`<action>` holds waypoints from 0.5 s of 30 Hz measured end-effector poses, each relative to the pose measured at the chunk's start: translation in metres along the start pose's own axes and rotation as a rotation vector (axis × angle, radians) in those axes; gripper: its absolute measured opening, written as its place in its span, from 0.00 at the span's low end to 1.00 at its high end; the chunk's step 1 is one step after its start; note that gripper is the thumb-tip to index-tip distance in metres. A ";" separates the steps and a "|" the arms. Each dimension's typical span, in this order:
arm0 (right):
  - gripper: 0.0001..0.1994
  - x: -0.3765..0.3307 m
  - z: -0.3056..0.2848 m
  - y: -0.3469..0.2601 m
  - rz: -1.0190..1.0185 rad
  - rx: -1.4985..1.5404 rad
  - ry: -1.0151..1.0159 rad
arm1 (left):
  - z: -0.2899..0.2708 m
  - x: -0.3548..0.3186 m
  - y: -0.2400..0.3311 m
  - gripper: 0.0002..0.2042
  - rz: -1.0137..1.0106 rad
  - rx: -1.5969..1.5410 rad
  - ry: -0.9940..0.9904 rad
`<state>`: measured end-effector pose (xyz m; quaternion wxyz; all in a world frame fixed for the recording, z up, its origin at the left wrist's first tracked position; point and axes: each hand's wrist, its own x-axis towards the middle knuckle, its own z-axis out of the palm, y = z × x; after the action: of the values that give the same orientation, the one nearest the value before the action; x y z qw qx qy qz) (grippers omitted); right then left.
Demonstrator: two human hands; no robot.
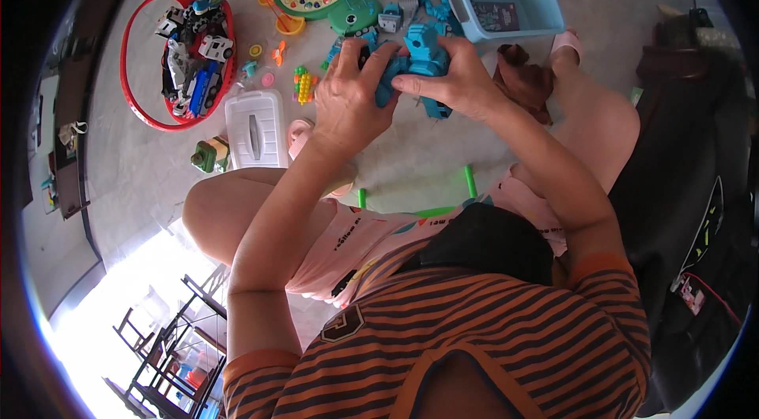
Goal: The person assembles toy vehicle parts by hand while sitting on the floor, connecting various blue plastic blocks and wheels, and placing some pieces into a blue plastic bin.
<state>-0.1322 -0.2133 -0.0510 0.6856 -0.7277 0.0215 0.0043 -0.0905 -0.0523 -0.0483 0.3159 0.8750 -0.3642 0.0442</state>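
Note:
A light-blue plastic toy (424, 51) with blocky, jointed parts, like a toy robot, is held between my two hands above the floor. My left hand (352, 99) has its fingers curled round the left part of the toy, hiding much of it. On the other side my right hand (465, 85) grips it, thumb pressed against the near face and fingers behind. More blue toy parts (440, 8) lie just beyond, beside a grey and blue toy piece (390, 17). A crumpled brown cloth (524, 83) is on the floor to the right of my right hand.
Far right stands a light-blue plastic bin (518, 35) with a dark item inside. At the back is a green fishing-game toy (352, 18). Leftward, a red basket (231, 63) holds several toy vehicles, near a white lidded box (273, 115) and a yellow-green block toy (303, 84).

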 end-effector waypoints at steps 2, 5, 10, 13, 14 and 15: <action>0.17 0.001 0.000 0.004 -0.051 -0.059 -0.003 | 0.000 0.000 -0.001 0.25 0.044 0.114 -0.020; 0.15 -0.002 0.000 0.001 -0.100 -0.088 0.029 | 0.003 -0.001 -0.001 0.24 0.046 0.077 -0.002; 0.14 -0.004 -0.003 -0.011 -0.013 -0.015 0.144 | 0.000 0.005 -0.004 0.20 -0.089 -0.017 -0.018; 0.14 -0.003 -0.005 -0.005 0.043 0.119 0.170 | -0.003 0.011 -0.002 0.20 -0.096 -0.004 -0.059; 0.15 -0.003 -0.007 -0.006 0.061 0.148 0.175 | -0.003 0.013 -0.002 0.20 -0.109 0.001 -0.091; 0.15 -0.002 -0.011 -0.008 0.051 0.037 0.224 | -0.005 0.014 -0.004 0.19 -0.127 0.010 -0.120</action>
<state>-0.1345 -0.2233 -0.0420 0.6917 -0.7101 0.1167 -0.0599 -0.0773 -0.0559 -0.0422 0.2914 0.8989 -0.3261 -0.0268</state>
